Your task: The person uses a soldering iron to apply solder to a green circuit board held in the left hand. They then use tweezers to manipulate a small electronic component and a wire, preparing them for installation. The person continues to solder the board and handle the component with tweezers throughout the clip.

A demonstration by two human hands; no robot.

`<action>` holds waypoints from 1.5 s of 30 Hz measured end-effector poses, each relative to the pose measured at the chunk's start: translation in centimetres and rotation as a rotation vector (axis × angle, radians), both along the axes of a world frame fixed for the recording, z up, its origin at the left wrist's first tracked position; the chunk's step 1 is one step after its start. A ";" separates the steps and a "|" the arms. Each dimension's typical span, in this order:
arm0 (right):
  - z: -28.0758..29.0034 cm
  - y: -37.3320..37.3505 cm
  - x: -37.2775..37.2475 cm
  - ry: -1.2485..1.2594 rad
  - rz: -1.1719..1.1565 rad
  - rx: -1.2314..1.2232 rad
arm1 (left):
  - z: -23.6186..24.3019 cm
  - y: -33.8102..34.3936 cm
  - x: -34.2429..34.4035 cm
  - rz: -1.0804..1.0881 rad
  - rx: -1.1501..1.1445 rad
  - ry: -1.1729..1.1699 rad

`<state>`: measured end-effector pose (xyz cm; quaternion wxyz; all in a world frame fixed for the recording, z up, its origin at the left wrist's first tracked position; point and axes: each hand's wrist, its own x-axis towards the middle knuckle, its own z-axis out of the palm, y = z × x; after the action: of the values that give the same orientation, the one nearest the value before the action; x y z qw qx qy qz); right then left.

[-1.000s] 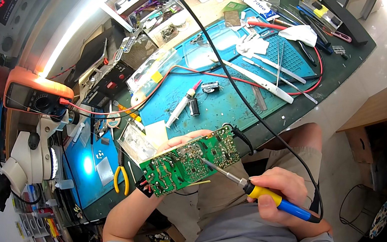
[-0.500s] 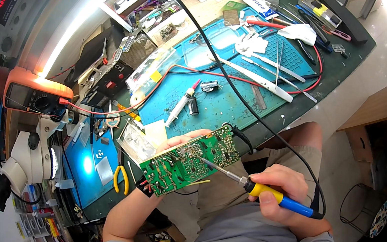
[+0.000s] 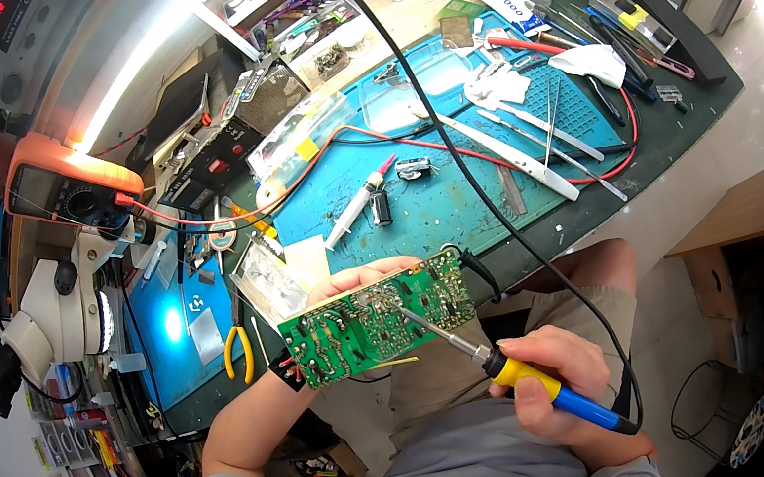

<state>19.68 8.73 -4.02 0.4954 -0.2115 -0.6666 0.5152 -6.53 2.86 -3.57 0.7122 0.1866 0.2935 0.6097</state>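
A green circuit board is tilted over my lap at the bench's front edge, solder side facing me. My left hand grips it from behind, with most of the fingers hidden by the board. My right hand is wrapped round the yellow and blue handle of a soldering iron. The iron's tip meets or nearly meets the board near its middle; I cannot tell whether it touches. A black cable leaves the board's right end.
The iron's black cord arcs across the blue mat. On the mat lie a syringe, capacitors and white tweezers. Yellow-handled pliers, an orange multimeter and a microscope stand at the left.
The board has shifted very slightly to the right. Both hands keep their hold, and the iron stays at almost the same spot.
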 end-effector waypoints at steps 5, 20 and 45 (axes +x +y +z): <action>0.0 0.0 -0.1 0.014 0.010 0.003 | -0.6 -0.2 -0.5 -0.018 -0.148 -0.093; 0.6 0.8 0.3 0.010 0.117 -0.114 | -1.8 -0.3 -0.7 -0.004 -0.234 -0.065; 0.7 1.3 0.2 -0.015 0.119 -0.039 | 0.2 -0.1 0.1 -0.001 0.036 0.106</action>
<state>19.86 10.03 -3.33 0.4547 -0.1849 -0.6714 0.5551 -6.44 2.71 -3.35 0.6925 0.2315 0.3196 0.6039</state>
